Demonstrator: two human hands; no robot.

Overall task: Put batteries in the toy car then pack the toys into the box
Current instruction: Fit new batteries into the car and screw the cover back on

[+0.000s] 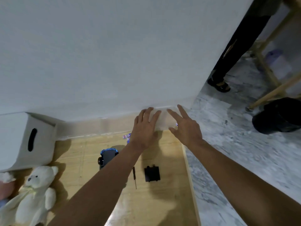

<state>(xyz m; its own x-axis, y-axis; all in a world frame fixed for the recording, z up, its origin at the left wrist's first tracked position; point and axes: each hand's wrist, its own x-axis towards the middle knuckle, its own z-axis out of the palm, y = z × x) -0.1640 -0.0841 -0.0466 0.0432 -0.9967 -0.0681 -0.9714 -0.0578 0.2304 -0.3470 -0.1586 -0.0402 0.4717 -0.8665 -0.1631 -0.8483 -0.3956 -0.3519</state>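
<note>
Against the wall at the table's far right lies a translucent plastic pack (164, 121). My left hand (145, 128) rests flat on its left side with straight fingers. My right hand (185, 126) touches its right side, fingers spread and thumb along the lower edge. A battery packet with red and blue print (127, 137) peeks out by my left wrist. The dark toy car with blue trim (107, 156) sits mid-table, partly hidden by my left forearm. Its black battery cover (152, 173) and a thin screwdriver (134, 176) lie on the wood nearer me.
A white box with a slot handle (24, 139) stands at the left, with a white teddy bear (35, 193) in front of it. The table's right edge (189, 173) drops to a marble floor. A person's leg (228, 59) and a black bag (280, 115) are at the right.
</note>
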